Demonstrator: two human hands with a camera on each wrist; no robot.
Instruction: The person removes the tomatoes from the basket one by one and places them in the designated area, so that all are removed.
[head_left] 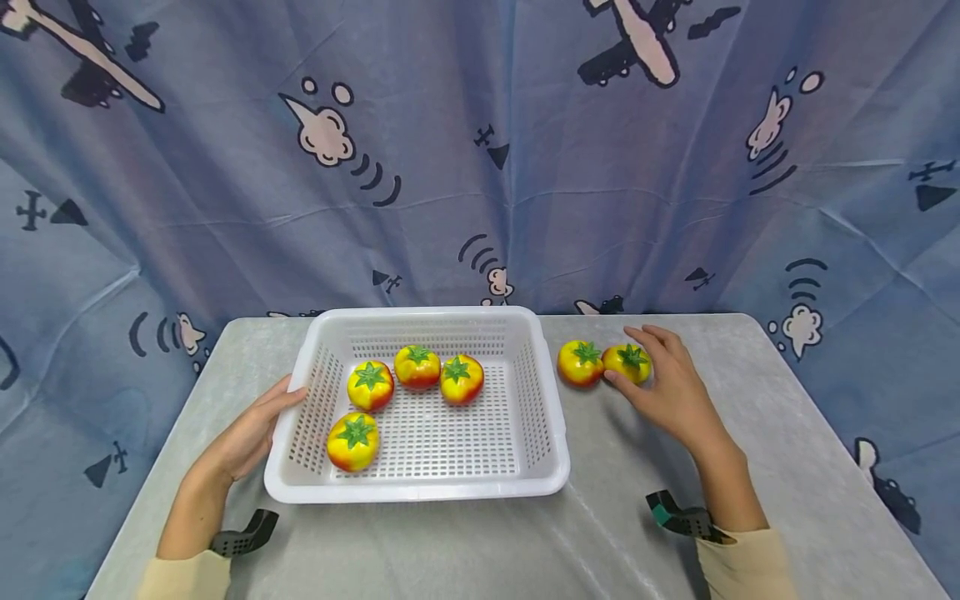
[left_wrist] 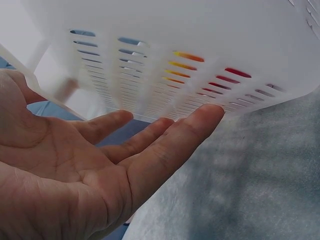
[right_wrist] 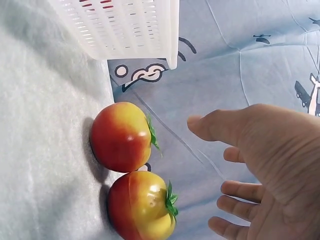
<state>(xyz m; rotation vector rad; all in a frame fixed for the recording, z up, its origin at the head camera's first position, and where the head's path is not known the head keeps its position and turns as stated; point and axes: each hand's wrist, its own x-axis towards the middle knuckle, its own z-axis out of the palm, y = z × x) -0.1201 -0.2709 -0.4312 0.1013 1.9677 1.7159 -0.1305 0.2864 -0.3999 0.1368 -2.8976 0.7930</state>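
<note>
A white plastic basket [head_left: 450, 486] with slotted walls stands on the table, and several red-and-yellow toy tomatoes [head_left: 353, 442] with green leaf tops lie in its left and back part. My left hand [head_left: 253, 433] holds the basket's left rim, thumb over the edge; in the left wrist view its fingers [left_wrist: 170, 145] lie against the outer wall. To the right of the basket two more toy tomatoes [head_left: 580, 363] sit side by side. Over the right-hand tomato [head_left: 627, 363] hovers my right hand [head_left: 667, 385], fingers spread; the right wrist view shows a gap between hand [right_wrist: 270, 165] and tomatoes.
The grey table [head_left: 780, 467] reaches out to both sides and in front of the basket. Behind it hangs a blue curtain [head_left: 450, 192] printed with planes. Each wrist wears a black device [head_left: 246, 533] near the sleeve cuff.
</note>
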